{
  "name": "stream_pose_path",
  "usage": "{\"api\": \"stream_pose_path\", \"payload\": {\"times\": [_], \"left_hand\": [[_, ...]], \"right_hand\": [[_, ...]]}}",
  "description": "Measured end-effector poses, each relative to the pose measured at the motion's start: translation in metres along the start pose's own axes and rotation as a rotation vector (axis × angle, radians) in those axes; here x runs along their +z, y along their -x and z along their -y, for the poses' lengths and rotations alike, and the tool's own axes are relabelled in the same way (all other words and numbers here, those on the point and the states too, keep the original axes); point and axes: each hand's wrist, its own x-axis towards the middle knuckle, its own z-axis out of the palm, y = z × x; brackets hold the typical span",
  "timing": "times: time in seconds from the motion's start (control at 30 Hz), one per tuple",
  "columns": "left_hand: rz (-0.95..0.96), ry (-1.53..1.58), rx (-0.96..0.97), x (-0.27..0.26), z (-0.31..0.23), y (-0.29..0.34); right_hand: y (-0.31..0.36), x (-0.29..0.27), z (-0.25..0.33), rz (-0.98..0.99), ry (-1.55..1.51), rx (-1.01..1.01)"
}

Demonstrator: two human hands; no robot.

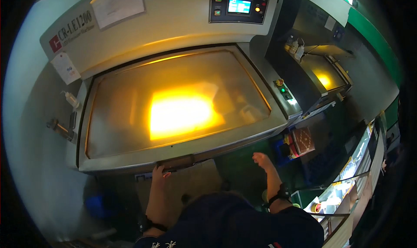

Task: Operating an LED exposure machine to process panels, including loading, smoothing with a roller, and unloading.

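Note:
In front of me is a large machine with a wide metal-framed panel [114, 137] whose surface glows bright yellow in the middle. My left hand [160, 172] is at the panel's front edge, its fingers closed around the left end of a dark handle [184, 161]. Away from the machine, my right hand [262, 160] hangs in the air to the right of the front edge. Its fingers are curled in, and nothing shows in them.
A control panel with a lit screen [239, 6] is above the framed panel. Side buttons [283, 90] sit at its right. A second machine with a glowing bed [334, 81] stands further right. A white bottle [71, 99] is at left; a red-and-brown box [302, 141] is low at right.

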Motion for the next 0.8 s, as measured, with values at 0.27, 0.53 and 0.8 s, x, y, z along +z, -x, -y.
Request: {"api": "stream_pose_path", "payload": {"times": [0.27,0.53,0.8], "left_hand": [[0.175,0.593,-0.068,0.037,0.051,0.024],[0.044,0.310,-0.482,0.147,0.023,0.047],[-0.136,0.192,-0.431,0.178,0.016,0.049]], "right_hand": [[-0.176,-0.145,0.142,-0.411,0.356,-0.486],[-0.236,-0.220,0.174,-0.616,1.005,0.242],[-0.230,-0.212,0.197,-0.594,1.022,0.209]]}}
